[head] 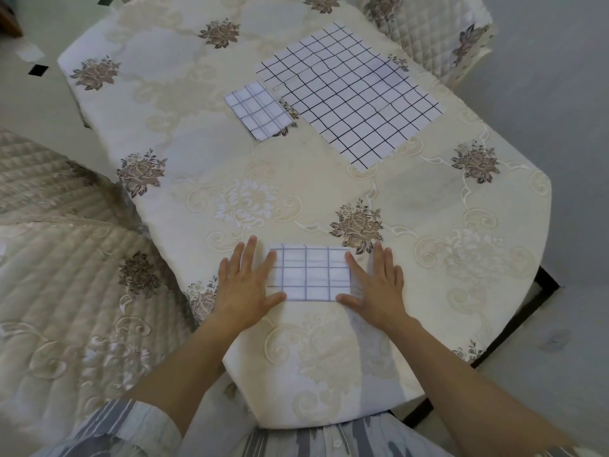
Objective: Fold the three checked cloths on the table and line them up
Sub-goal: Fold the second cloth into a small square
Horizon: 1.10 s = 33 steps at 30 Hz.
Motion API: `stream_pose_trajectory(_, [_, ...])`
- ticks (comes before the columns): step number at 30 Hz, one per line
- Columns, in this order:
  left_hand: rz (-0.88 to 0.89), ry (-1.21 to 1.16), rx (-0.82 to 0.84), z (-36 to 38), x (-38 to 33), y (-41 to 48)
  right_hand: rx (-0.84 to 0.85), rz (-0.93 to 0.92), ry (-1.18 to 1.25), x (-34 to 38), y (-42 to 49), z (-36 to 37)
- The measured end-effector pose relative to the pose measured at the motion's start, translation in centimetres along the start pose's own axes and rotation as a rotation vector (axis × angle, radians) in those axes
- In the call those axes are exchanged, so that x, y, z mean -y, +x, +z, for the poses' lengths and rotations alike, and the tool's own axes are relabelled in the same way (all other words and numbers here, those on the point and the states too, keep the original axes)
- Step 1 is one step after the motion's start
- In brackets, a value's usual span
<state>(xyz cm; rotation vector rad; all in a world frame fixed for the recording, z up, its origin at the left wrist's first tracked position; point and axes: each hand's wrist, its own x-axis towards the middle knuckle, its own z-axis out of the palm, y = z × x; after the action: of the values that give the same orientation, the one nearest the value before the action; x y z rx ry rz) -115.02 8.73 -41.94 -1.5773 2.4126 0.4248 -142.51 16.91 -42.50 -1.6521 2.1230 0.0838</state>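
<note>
A folded white cloth with grey checks (309, 273) lies near the table's front edge. My left hand (245, 283) presses flat on its left end, fingers straight. My right hand (375, 285) presses flat on its right end in the same way. Farther back, a second folded checked cloth (258, 110) lies at an angle near the table's middle. To its right a large white cloth with black checks (351, 94) lies spread out flat.
The table (204, 179) wears a cream cloth with brown flower patterns. Quilted chairs stand at the left (59, 291) and at the back right (438, 31). The table's right edge drops to a pale floor (566, 127).
</note>
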Motion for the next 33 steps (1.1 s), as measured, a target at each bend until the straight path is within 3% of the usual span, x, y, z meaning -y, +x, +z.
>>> stream_pose_trajectory(5, [0.036, 0.045, -0.048, -0.7, -1.7, 0.9, -0.046, 0.033, -0.025, 2.1, -0.2, 0.3])
stream_pose_trajectory(11, [0.215, 0.083, -0.094, -0.3, -5.0, 2.2, -0.075, -0.013, 0.014, 5.1, 0.4, 0.5])
stream_pose_trajectory(16, [0.096, 0.076, 0.027, -0.8, -3.7, 2.4, 0.001, 0.038, -0.034, 3.9, 0.4, -0.2])
stream_pose_trajectory(26, [-0.02, 0.028, 0.078, -2.0, -0.6, 1.5, 0.029, 0.059, 0.011, 0.6, 0.5, -1.1])
stream_pose_trajectory(29, [0.055, 0.035, 0.023, -2.6, -1.5, 1.5, -0.032, 0.019, 0.025, 1.2, 0.2, -0.9])
stream_pose_trajectory(33, [0.292, 0.105, -0.062, -2.3, -3.4, 0.9, -0.13, -0.044, 0.033, 2.0, -0.4, -0.1])
